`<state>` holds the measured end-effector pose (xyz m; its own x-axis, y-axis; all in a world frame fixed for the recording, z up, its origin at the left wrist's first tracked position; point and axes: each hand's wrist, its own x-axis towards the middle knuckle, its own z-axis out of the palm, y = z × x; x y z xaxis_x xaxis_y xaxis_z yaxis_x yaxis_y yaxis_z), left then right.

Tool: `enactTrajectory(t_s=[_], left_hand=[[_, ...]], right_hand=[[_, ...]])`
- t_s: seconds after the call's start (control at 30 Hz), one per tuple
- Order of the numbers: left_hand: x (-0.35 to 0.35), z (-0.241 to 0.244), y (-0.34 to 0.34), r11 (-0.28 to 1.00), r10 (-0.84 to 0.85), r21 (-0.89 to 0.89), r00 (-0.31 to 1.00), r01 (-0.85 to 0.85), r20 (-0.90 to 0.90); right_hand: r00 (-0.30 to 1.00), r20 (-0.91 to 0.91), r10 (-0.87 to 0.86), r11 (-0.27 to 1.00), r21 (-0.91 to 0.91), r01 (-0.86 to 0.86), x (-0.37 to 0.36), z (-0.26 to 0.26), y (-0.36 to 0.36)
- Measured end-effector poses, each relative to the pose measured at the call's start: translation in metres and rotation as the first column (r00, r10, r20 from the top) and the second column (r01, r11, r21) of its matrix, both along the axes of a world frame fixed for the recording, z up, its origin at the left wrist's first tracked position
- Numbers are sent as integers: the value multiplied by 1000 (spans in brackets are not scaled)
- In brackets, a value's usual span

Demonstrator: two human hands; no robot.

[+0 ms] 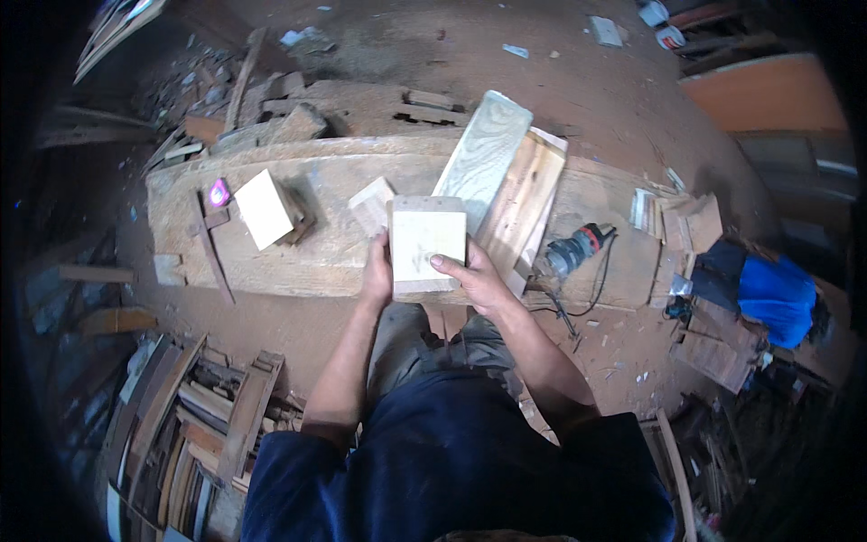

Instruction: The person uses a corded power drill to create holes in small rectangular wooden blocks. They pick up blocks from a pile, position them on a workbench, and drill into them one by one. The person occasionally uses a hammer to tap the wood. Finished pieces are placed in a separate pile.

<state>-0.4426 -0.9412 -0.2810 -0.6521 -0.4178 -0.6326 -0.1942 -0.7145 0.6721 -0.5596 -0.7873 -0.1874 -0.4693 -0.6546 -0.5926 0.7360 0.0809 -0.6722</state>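
A pale square wooden block or small box (427, 237) is held over the near edge of the wooden workbench (325, 264). My left hand (379, 271) grips its left side, and my right hand (477, 274) holds the right side with the thumb on the upper face. Beneath and beyond it, a greenish board (489, 149) and a brown-grained board (520, 196) lie slanting across the bench. A small wood piece (371, 205) lies just left of the held one. Another pale wooden block (265, 210) stands farther left.
A pink tape measure (219, 192) and a wooden try square (215, 254) lie at the bench's left. A corded power tool (576, 252) and stacked offcuts (691, 220) are on the right. Wood strips (237, 420) are piled on the lower left floor. A blue cloth (775, 298) lies far right.
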Motion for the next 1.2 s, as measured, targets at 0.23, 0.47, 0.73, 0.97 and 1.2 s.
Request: enactTrajectory(t_s=[0.23, 0.47, 0.73, 0.97, 1.2], left_hand=[[-2, -111, -44, 678, 273, -693, 791, 246, 548], [-61, -89, -17, 628, 143, -441, 462, 642, 875], [-37, -92, -63, 525, 304, -774, 772, 354, 559], [-102, 17, -44, 320, 186, -929, 950, 184, 252], [-238, 102, 114, 244, -440, -940, 891, 239, 112]], right_hand=[[857, -156, -490, 846, 150, 511, -69, -10, 103], [606, -310, -732, 595, 141, 791, -237, -110, 244], [465, -175, -868, 417, 251, 874, -248, -174, 251], [574, -566, -592, 317, 491, 811, -212, -168, 285], [34, -995, -95, 118, 23, 993, -213, -47, 323]])
